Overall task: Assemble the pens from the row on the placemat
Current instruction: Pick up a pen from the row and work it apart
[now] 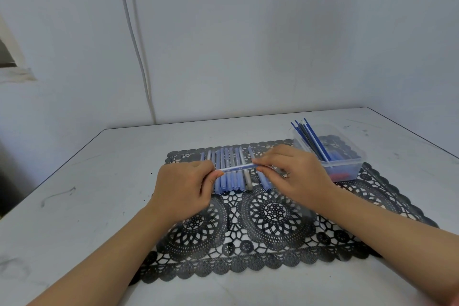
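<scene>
- My left hand (183, 189) has its fingers curled in, and the fingertips pinch the left end of one pen (236, 168).
- My right hand (295, 176) pinches the same pen at its right end between thumb and forefinger, with the other fingers loosely folded behind.
- The pen is a clear barrel with blue showing through it. It lies nearly level between my hands, the right end a touch higher, and it is lifted just above the row.
- Beneath it is the row of pen barrels (232, 182), lying side by side on the far half of the placemat (273, 213). Most are pale blue and one near the right end is grey.
- One more blue barrel (263, 179) lies a little apart to the right of the row, partly under my right fingers.
- The placemat is black lace with round patterns and covers the middle of the white table (99, 181).
- On the mat's far right corner stands a clear plastic tub (347, 164). Blue and dark refills (313, 139) lean out over its far left rim, and small red and blue bits lie at its bottom (too blurred to name).
- Behind the table, a white cable (139, 57) runs down the pale wall (273, 32).
</scene>
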### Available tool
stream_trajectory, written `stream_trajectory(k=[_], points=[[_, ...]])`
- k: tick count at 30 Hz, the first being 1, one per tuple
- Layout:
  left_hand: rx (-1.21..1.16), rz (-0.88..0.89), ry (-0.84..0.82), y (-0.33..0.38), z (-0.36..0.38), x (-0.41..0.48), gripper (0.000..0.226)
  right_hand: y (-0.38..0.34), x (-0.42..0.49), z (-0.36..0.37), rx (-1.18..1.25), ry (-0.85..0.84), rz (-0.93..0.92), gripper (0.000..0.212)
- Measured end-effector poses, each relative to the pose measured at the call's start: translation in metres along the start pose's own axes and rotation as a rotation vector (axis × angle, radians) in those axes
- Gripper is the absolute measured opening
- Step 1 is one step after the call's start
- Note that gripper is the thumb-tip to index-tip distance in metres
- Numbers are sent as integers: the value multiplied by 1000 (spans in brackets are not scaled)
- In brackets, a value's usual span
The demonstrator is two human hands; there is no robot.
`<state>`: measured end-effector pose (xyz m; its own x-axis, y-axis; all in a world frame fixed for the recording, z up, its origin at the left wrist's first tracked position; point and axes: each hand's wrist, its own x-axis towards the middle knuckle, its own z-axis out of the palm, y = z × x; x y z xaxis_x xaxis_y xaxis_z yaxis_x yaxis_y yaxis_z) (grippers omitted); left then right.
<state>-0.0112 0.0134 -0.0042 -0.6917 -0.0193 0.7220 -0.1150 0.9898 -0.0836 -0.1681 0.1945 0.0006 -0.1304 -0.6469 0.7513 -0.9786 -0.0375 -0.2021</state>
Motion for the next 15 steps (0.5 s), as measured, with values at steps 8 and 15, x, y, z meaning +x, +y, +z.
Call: stream_trajectory(k=[8, 15], points=[[-8, 49, 9, 0, -1, 0, 48, 1, -1, 3, 38, -45, 137, 27], [1, 8, 9, 2, -2, 1, 45, 0, -2, 5, 26, -91, 150, 28]])
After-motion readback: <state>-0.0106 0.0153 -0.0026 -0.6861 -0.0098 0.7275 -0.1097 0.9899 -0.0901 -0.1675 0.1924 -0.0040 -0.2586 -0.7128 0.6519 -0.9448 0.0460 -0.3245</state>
